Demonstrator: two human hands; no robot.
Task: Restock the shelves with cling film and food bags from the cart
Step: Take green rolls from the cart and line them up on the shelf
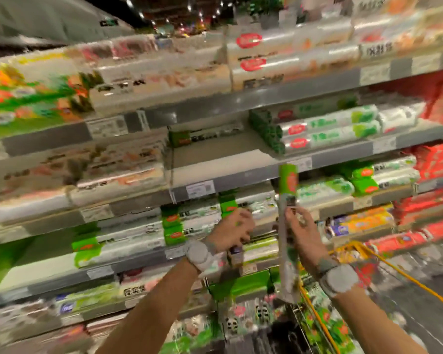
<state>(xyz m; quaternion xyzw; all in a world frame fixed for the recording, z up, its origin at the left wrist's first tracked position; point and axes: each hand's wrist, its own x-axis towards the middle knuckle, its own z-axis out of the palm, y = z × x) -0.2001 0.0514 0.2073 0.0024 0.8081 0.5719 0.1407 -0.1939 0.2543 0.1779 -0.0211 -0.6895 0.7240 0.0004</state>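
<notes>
Placing step. The right hand (298, 232) grips a cling film roll (288, 180) upright, just below and right of the shelf gap (215, 159). The left hand (232, 231) is below the gap, fingers curled; whether it holds anything is too blurred to tell. Next, probably: level the roll and slide it in.

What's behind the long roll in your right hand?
Behind the roll, gripped by the right hand: the shelf edge with a price label up top, green-white packs mid-height, the cart's yellow rim below. Whatever sits directly behind it is covered.
</notes>
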